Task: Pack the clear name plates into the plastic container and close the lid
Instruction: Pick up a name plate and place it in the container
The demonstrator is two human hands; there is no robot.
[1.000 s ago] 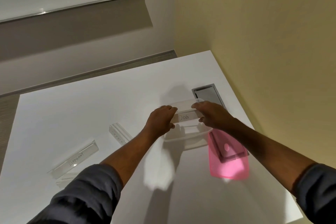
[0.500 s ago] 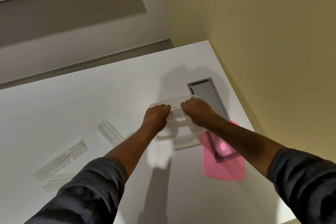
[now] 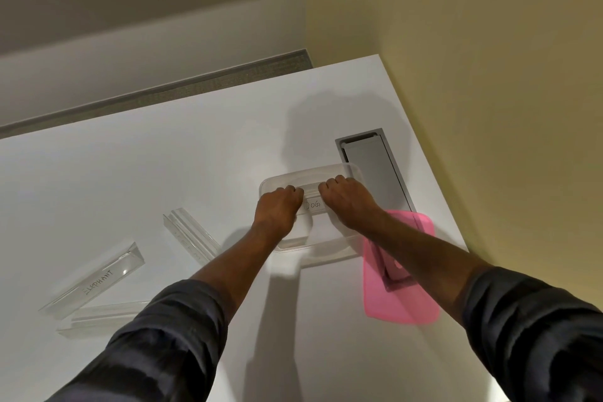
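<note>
Packing is under way: your left hand (image 3: 278, 209) and right hand (image 3: 346, 202), fingers curled on its ends, seat the "DOG" name plate (image 3: 314, 205) inside the plastic container (image 3: 354, 170). Three plates (image 3: 98, 277) lie left of the container, the pink lid (image 3: 401, 300) just right. Judged next: let go, fetch another.

On the white bench (image 3: 163, 173) the plates (image 3: 94, 277) and the container (image 3: 326, 173) are clear, the lid (image 3: 404, 303) translucent pink, the hatch (image 3: 375, 166) grey, the sleeves (image 3: 163, 352) dark grey, and the wall (image 3: 489, 42) beside it yellow-olive.
</note>
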